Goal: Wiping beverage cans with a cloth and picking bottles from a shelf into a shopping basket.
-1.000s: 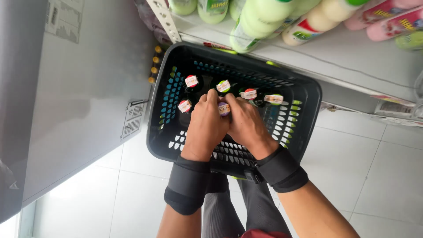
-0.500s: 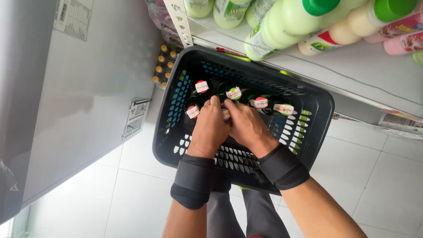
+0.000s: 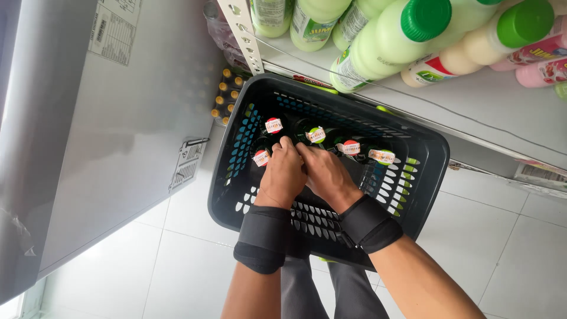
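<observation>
A black plastic shopping basket (image 3: 425, 171) sits on the floor below me, holding several dark bottles with red-and-white sealed caps (image 3: 351, 147). My left hand (image 3: 282, 174) and my right hand (image 3: 325, 174) are both inside the basket, pressed together over the bottles in the middle. Their fingers curl down around something between the caps; what they grip is hidden under the hands. Both wrists wear black wrist wraps (image 3: 263, 237). One capped bottle (image 3: 261, 157) stands just left of my left hand.
A grey metal cabinet (image 3: 118, 118) stands at the left, close to the basket. A white shelf (image 3: 472, 112) above the basket carries pale bottles with green caps (image 3: 390, 35) and pink bottles (image 3: 540, 65). Small yellow-capped bottles (image 3: 227, 94) stand behind the basket. White floor tiles (image 3: 153, 260) surround it.
The view has tilted so the basket sits slightly lower and the shelf bottles loom larger. Both hands stay together over the bottles in the basket's middle.
</observation>
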